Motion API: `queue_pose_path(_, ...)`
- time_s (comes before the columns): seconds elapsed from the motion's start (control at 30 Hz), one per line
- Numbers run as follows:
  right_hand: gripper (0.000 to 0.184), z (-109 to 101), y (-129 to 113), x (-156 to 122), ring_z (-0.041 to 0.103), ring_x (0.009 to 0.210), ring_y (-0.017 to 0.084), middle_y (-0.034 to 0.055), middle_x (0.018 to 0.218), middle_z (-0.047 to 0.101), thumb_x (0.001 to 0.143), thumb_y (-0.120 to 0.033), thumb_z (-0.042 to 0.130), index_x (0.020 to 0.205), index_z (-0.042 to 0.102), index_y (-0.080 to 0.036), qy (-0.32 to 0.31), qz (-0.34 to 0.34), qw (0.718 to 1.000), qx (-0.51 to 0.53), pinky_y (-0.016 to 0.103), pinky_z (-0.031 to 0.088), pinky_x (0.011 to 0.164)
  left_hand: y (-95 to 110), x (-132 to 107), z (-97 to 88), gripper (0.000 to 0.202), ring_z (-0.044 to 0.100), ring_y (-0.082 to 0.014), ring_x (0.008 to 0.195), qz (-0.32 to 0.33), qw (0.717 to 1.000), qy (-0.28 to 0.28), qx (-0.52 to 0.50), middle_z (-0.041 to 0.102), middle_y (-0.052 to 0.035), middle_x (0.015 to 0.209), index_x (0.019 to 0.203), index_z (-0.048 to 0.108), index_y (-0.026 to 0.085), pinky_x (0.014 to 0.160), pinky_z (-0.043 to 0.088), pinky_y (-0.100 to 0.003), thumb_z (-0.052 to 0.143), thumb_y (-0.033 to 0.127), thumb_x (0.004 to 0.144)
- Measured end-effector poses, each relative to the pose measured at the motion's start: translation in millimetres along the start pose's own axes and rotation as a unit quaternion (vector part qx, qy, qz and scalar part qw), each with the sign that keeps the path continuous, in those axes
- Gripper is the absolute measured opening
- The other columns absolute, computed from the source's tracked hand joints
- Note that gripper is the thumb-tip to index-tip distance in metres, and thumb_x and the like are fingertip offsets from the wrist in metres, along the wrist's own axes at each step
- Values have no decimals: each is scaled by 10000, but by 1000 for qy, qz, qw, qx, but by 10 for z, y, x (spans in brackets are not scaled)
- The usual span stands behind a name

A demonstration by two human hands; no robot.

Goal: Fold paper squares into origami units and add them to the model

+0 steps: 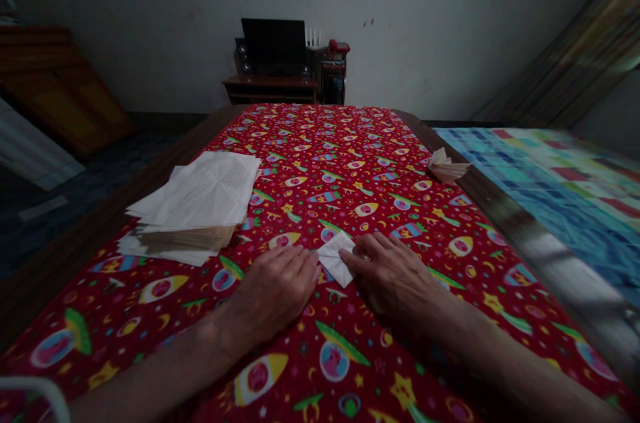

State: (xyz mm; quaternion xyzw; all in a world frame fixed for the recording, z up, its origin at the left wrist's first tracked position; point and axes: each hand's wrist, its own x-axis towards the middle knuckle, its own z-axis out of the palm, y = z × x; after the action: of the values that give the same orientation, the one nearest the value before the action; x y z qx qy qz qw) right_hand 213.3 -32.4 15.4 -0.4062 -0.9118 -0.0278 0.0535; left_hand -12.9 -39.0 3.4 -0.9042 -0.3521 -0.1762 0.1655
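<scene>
A small folded white paper (334, 260) lies on the red cloth between my two hands. My left hand (270, 293) rests palm down, its fingertips at the paper's left side. The fingers of my right hand (395, 280) lie over the paper's right side. To the left stands a stack of folded, creased paper sheets (195, 200), a little away from my left hand. A pleated paper piece (445, 166) sits at the far right edge of the red rocket-print tablecloth (320, 143).
The table's dark wooden edge (500, 206) runs along the cloth, with a blue checked bedcover (540, 196) beyond it at right. A black screen (273, 46), speakers and a red object stand on a low wooden stand (270, 86) at the back. Wooden furniture (55, 83) leans at left.
</scene>
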Motion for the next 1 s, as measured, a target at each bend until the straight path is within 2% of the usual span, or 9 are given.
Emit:
queue_pose_path(0.07,197,-17,-17,22,482,865,213,76,977,544,903,-202,443,1052,568,-227,2,0,1000,-2,337,361,706,-101,22,-7,252,649,-205,773,-55,997,5,-51,699,-78,863,1011,641,124,740,522,-354,418,214,935)
queue_pose_path(0.17,177,-18,-38,62,485,848,206,73,937,554,928,-246,420,989,583,-215,11,4,1000,4,341,355,727,-181,81,1,226,607,-182,792,-127,985,-11,-113,667,-44,846,968,632,164,756,496,-323,412,214,942)
queue_pose_path(0.3,153,37,-22,81,471,788,183,66,888,551,915,-216,439,928,591,-206,27,1,999,23,315,340,693,-123,190,45,263,537,-205,823,-150,979,-62,-121,596,-53,813,777,580,161,772,456,-346,384,217,945)
queue_pose_path(0.4,154,71,-3,68,460,760,175,56,854,544,916,-209,440,911,594,-209,39,2,999,30,301,319,653,-65,242,99,228,520,-207,836,-180,972,-79,-132,571,-57,842,784,543,162,765,439,-343,405,257,937)
queue_pose_path(0.6,190,69,-20,45,471,784,178,66,865,562,925,-200,427,959,614,-198,52,5,998,40,300,338,696,-88,289,172,178,540,-186,831,-225,950,-99,-193,576,-39,847,788,547,175,757,419,-305,451,278,898)
queue_pose_path(0.77,256,52,-14,91,509,751,173,75,845,602,941,-286,418,898,647,-179,73,30,991,106,302,361,698,-106,447,98,198,558,-146,701,-284,908,-138,-276,602,-6,728,702,559,175,660,410,-251,466,259,856)
queue_pose_path(0.87,311,9,-4,177,545,682,151,55,792,640,936,-351,440,810,663,-175,77,52,970,225,272,369,644,-81,549,34,234,565,-139,670,-280,886,-111,-354,616,6,701,736,582,173,626,418,-239,452,305,879)
queue_pose_path(1.0,328,-78,0,332,535,568,126,0,618,613,878,-415,505,703,647,-177,98,132,901,402,234,353,551,-54,619,-38,313,584,-154,758,-230,889,-7,-397,622,-30,791,785,575,167,702,466,-268,329,280,941)
